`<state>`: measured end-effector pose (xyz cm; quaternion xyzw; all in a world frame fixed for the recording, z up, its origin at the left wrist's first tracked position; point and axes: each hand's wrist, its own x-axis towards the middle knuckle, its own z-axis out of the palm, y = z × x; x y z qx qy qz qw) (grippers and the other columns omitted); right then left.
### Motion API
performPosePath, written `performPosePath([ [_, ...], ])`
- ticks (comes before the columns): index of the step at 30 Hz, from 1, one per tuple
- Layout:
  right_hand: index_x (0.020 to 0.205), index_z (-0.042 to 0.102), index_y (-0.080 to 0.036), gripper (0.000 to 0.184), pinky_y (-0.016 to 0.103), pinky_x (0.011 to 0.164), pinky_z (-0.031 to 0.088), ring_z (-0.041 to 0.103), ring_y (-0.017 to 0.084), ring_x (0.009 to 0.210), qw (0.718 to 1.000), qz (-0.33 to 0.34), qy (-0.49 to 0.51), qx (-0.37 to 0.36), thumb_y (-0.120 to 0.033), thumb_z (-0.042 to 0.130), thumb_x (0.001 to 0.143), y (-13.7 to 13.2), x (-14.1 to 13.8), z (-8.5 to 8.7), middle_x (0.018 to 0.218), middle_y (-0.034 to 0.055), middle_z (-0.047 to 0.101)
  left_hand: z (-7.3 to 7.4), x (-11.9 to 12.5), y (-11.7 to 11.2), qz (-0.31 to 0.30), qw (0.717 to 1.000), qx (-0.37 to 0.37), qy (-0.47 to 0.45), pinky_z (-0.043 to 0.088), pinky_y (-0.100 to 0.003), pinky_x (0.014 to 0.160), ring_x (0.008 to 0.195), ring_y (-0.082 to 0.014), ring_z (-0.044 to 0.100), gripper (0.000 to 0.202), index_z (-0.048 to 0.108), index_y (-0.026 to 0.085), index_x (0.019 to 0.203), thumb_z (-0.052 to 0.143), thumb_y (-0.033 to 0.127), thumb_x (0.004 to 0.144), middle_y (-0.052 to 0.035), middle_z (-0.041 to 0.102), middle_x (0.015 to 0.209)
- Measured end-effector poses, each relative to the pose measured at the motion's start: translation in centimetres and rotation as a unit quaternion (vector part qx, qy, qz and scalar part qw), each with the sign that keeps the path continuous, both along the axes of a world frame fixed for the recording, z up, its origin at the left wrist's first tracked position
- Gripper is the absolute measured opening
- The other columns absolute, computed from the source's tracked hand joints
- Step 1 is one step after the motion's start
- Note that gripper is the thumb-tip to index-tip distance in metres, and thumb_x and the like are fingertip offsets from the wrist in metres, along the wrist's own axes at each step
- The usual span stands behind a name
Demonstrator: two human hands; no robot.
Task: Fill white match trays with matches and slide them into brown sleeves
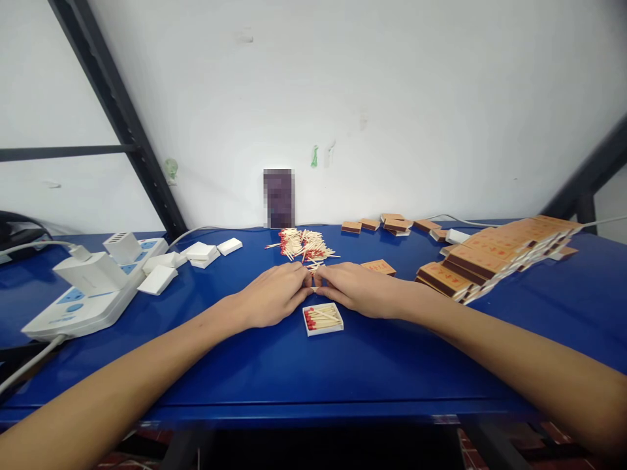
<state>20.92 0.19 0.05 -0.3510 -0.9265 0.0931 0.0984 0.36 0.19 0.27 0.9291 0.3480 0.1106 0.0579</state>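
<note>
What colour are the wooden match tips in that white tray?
The match tips are red; see head view.

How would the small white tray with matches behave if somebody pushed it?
The white tray would probably slide, lying flat on the glossy table. Its low, straight sides make rolling unlikely. The uncovered matches might shift inside.

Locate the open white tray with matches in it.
In the head view, the white tray lies below centre on the blue table, below and between the left hand and right hand, with the loose match pile beyond them.
</note>
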Motion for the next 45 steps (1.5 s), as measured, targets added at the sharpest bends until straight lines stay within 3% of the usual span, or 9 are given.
performPosePath([
  [3,0.088,0.048,-0.018,0.025,0.030,0.065,0.039,0.056,0.018,0.074,1.000,0.006,-0.007,0.015,-0.034,0.032,0.099,0.1,0.1,-0.2,0.088,0.0074,0.063,0.0,0.3,-0.3,0.006,1.000,0.010,0.018,0.043,-0.033,0.074,0.080,-0.0188,0.053,0.023,0.050,0.017,0.085,0.034,0.029,0.097,-0.0061,0.056,0.086],
  [9,0.093,0.049,-0.017,0.026,0.031,0.062,0.037,0.059,0.021,0.073,0.995,-0.047,-0.058,0.059,-0.033,0.029,0.099,0.1,-0.3,-0.8,0.086,0.0105,0.065,0.0,0.3,-0.2,0.006,0.999,0.037,0.026,0.043,-0.033,0.072,0.080,-0.0189,0.052,0.024,0.049,0.016,0.084,0.034,0.031,0.097,-0.0069,0.056,0.087],
  [15,0.093,0.050,-0.016,0.026,0.031,0.060,0.035,0.060,0.022,0.073,0.992,-0.071,-0.084,0.065,-0.033,0.031,0.099,-0.3,-0.8,-0.4,0.086,0.0104,0.065,-0.2,0.3,0.2,-0.003,0.999,0.033,0.037,0.042,-0.032,0.070,0.074,-0.0176,0.051,0.021,0.047,0.016,0.083,0.034,0.027,0.097,-0.0067,0.055,0.084],
  [22,0.089,0.049,-0.018,0.023,0.029,0.058,0.030,0.054,0.018,0.068,0.993,-0.048,-0.072,0.080,-0.032,0.033,0.097,-0.5,-0.1,0.5,0.085,0.0076,0.063,0.3,0.1,-0.1,-0.029,0.999,0.037,0.019,0.040,-0.032,0.069,0.073,-0.0166,0.047,0.019,0.044,0.017,0.082,0.032,0.024,0.096,-0.0059,0.053,0.084],
  [25,0.085,0.050,-0.019,0.019,0.027,0.056,0.028,0.047,0.014,0.061,0.998,-0.037,-0.029,0.045,-0.032,0.039,0.095,-1.6,0.3,1.9,0.077,0.0032,0.060,1.4,-0.2,-1.2,-0.034,0.999,0.014,-0.004,0.039,-0.031,0.068,0.072,-0.0161,0.046,0.020,0.044,0.017,0.083,0.033,0.027,0.097,-0.0047,0.052,0.082],
  [28,0.079,0.053,-0.020,0.020,0.025,0.054,0.027,0.041,0.010,0.053,0.999,0.013,0.010,-0.036,-0.034,0.046,0.092,-2.7,0.6,3.0,0.064,-0.0022,0.053,2.2,-0.3,-2.6,-0.065,0.996,-0.063,-0.021,0.039,-0.029,0.066,0.070,-0.0145,0.047,0.023,0.048,0.017,0.084,0.036,0.033,0.096,-0.0026,0.054,0.080],
  [33,0.076,0.058,-0.020,0.023,0.024,0.050,0.028,0.039,0.009,0.048,0.990,0.033,0.032,-0.134,-0.038,0.050,0.089,-3.4,0.7,3.2,0.060,-0.0043,0.053,2.3,-0.3,-3.3,-0.078,0.991,-0.100,-0.033,0.038,-0.026,0.064,0.069,-0.0129,0.049,0.020,0.054,0.018,0.082,0.049,0.035,0.089,-0.0003,0.055,0.079],
  [37,0.073,0.062,-0.020,0.021,0.025,0.054,0.029,0.040,0.008,0.047,0.994,0.021,0.034,-0.103,-0.035,0.055,0.086,-3.3,0.7,3.1,0.056,-0.0051,0.052,2.3,-0.6,-2.8,-0.088,0.992,-0.080,-0.038,0.040,-0.028,0.070,0.073,-0.0142,0.051,0.018,0.055,0.018,0.086,0.056,0.036,0.082,0.0001,0.056,0.081],
  [45,0.075,0.063,-0.021,0.020,0.025,0.057,0.029,0.041,0.008,0.047,0.996,0.018,0.031,-0.084,-0.035,0.054,0.086,-3.1,0.8,3.1,0.055,-0.0060,0.051,2.1,-1.1,-2.5,-0.112,0.993,-0.026,0.002,0.041,-0.032,0.077,0.081,-0.0188,0.053,0.039,0.058,0.019,0.098,0.063,0.051,0.075,-0.0033,0.058,0.089],
])
